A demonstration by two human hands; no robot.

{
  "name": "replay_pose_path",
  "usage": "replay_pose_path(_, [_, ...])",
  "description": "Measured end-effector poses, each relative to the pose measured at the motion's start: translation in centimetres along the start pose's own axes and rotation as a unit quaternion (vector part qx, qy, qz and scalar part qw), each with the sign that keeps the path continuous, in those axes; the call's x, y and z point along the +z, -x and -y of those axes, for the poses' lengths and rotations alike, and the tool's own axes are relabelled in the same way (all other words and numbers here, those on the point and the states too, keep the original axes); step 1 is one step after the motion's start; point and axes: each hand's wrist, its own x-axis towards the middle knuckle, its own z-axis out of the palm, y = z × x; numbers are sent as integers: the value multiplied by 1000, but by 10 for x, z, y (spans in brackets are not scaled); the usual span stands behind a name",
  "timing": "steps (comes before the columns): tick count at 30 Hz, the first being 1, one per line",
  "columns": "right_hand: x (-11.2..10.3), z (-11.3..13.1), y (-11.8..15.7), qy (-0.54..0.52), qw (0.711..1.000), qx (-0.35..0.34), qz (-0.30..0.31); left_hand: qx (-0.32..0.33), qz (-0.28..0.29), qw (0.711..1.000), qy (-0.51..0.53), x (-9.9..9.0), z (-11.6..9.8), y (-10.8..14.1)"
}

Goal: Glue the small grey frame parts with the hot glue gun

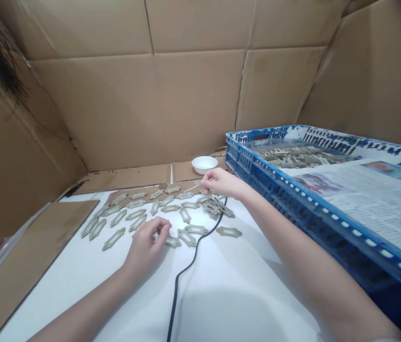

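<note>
Several flat frame-shaped metal pieces with pointed ends lie spread over the white tabletop [218, 270]. My left hand [149, 236] rests low among them, thumb and fingers curled together beside one frame-shaped piece [172, 242]. Whatever may be between those fingertips is hidden. Farther back, my right hand [219, 183] is held in a pinch above a small heap of ornate metal pieces [211, 208]. I cannot make out what its fingertips hold. A single frame-shaped piece [229, 232] lies apart, to the right of a black cable [187, 269].
A white bowl [204, 164] stands at the back. To the right, a blue plastic crate [278, 185] holds newspaper [374, 199] and many metal pieces [303, 156]. Cardboard walls [115, 109] enclose the table, and a cardboard sheet [40, 247] lies at left.
</note>
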Motion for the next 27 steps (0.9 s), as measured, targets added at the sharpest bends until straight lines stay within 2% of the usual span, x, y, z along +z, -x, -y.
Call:
replay_pose_path(3, [0, 1, 0, 0, 1000, -14, 3, 103, 55, 987, -109, -1, -3, -9])
replay_pose_path(6, [-4, 5, 2, 3, 1000, -25, -15, 210, 134, 949, -193, -3, -15, -28])
replay_pose_path(9, [-12, 9, 5, 7, 999, -33, -41, 257, 161, 927, -220, -3, -32, -52])
replay_pose_path(12, [-17, 10, 6, -18, 997, -47, -64, 250, 158, 928, -227, 4, -40, -78])
replay_pose_path(17, [-16, 6, 1, -92, 990, -46, -99, 207, 152, 935, -246, 34, -32, -108])
replay_pose_path(23, [-13, 2, -4, -83, 990, -48, -100, 173, 105, 944, -259, 71, -24, -117])
replay_pose_path(27, [-14, -1, -6, -70, 992, -47, -95, 145, 67, 955, -248, 79, -24, -118])
